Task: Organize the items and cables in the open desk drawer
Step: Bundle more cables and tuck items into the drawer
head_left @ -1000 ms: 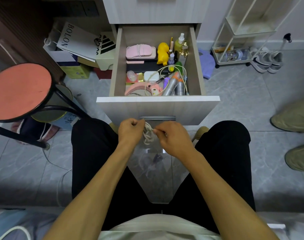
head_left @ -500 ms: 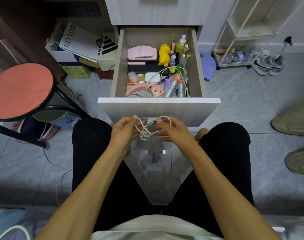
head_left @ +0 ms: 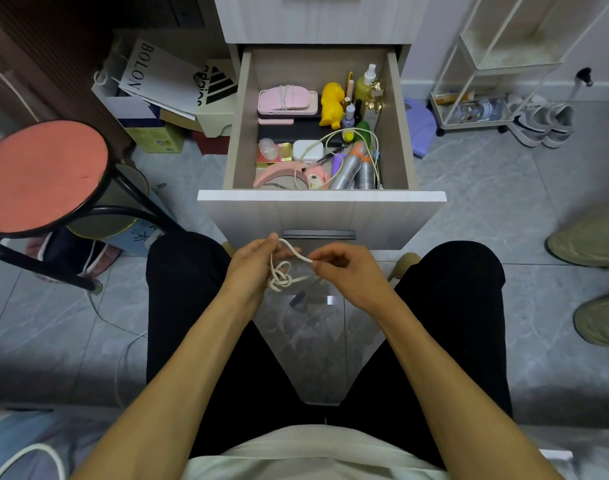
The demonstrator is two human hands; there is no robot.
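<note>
Tangle hides most of the white cable (head_left: 281, 271): its ends cannot be made out where it bunches below the left hand (head_left: 253, 263), whose curled fingers grip it, while the right hand (head_left: 344, 268) pinches one strand between thumb and fingertip, both held in front of the open drawer (head_left: 322, 199). Inside lie one more loose cable (head_left: 353, 133), one yellow duck (head_left: 332, 103) and two silver cans (head_left: 356, 169), with the near contents cut off by the drawer front.

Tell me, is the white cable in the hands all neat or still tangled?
Still tangled. The thin white cable hangs in a knotted clump between the left hand and the right hand, which pinch a loop above it.
</note>
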